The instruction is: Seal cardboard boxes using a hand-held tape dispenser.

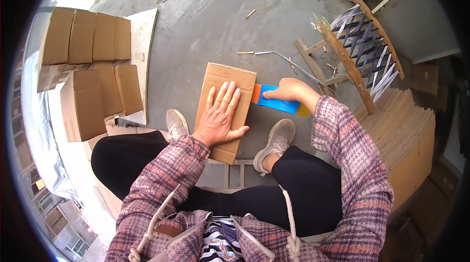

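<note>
The left hand [221,115] lies flat, fingers spread, on a small cardboard box [225,110] on the concrete floor [205,27] between the person's shoes, seemingly pinning it so it cannot slide. The right hand [289,90], fingers curled tight, clamps a blue and orange tape dispenser [274,101] against the box's right edge. 1 stack of finished boxes [88,66] sits well apart, left.

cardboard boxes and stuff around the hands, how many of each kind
Flat cardboard box under the left hand: 1
Made-up cardboard boxes on the left: 7
Blue and orange tape dispenser in the right hand: 1
Stack of flat cardboard on the right: 1
Total: 10
</note>
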`<state>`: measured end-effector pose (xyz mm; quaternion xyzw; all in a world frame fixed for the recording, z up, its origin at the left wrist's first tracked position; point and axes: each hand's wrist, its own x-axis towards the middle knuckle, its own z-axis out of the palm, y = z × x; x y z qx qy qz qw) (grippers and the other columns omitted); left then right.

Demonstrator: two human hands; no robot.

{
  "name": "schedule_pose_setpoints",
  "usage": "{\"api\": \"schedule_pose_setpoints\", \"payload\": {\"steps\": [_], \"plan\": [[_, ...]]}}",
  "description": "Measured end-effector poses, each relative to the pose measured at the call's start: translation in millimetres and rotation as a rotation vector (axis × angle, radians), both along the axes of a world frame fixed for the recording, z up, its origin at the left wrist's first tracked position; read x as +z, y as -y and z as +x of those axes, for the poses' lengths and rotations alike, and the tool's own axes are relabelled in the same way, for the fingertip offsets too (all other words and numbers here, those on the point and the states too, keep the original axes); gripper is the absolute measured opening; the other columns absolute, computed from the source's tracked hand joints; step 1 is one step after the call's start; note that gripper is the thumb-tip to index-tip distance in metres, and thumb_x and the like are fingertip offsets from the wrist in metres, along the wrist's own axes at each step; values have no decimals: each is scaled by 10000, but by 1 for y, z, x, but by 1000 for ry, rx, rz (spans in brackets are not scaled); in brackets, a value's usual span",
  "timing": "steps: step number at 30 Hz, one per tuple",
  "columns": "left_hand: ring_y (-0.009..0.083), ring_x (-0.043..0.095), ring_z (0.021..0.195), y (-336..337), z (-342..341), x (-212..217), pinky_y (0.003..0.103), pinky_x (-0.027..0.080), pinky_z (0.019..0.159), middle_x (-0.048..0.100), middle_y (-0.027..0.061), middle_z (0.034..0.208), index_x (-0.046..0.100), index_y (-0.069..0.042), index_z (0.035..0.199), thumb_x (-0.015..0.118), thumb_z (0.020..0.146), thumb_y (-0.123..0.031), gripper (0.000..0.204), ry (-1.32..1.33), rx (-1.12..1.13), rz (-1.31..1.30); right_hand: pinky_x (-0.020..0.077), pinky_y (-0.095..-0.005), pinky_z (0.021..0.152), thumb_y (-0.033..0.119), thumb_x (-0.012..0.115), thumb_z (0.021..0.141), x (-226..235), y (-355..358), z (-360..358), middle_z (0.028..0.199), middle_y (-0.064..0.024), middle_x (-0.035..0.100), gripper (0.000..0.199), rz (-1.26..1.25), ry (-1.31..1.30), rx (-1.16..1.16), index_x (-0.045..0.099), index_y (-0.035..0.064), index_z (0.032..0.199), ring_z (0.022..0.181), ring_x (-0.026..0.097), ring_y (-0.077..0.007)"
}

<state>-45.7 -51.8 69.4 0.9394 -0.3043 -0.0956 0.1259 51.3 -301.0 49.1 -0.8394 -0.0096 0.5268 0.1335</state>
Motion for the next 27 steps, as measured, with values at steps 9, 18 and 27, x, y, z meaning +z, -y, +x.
{"api": "schedule_pose_setpoints", "payload": {"steps": [9, 18, 27], "plan": [[343, 176, 1481, -3, 1, -2, 518, 66, 1199, 230, 220, 1572, 256, 19, 1505, 565, 828, -632, 989, 11, 12, -83, 511, -387, 900, 510, 577, 857, 19, -14, 7, 1178, -141, 685, 544, -215, 152, -24, 708, 67, 1144, 1086, 658, -296], [318, 451, 1307, -28, 35, -18, 399, 376, 1071, 450, 233, 1413, 372, 19, 1435, 661, 913, -414, 738, -247, 770, -539, 475, -547, 788, 494, 571, 904, -61, -79, -28, 910, -275, 650, 547, -1, 933, -1055, 414, -10, 1050, 878, 634, -460], [174, 607, 1079, -40, 40, -27, 328, 487, 919, 641, 136, 1200, 548, 9, 1311, 630, 916, -511, 659, -967, 927, -932, 471, -515, 705, 451, 589, 918, -131, -104, -34, 915, -258, 641, 567, 83, 1169, -1362, 402, -2, 1203, 837, 631, -433]]}}
